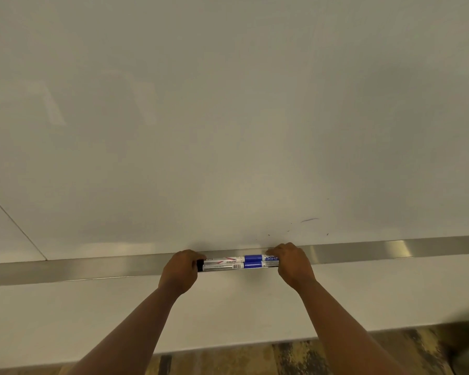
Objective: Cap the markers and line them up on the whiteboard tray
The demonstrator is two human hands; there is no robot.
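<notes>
Spanning the view, the whiteboard carries a metal tray where two markers lie side by side, long axes along it. The left hand and right hand cup opposite ends, fingers curled on them.

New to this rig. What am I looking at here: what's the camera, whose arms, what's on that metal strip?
There is no machine here. One wide-angle camera sits on a person's head and looks forward and down, so the two bare arms coming in from the bottom are their own. Ahead is a whiteboard, with a metal tray running along its lower edge. Markers lie on the tray in two rows, end to end and side by side; the blue parts sit at the middle. The left hand presses against their left end, and the right hand against their right end, squaring them up. Below is a patterned floor.
</notes>
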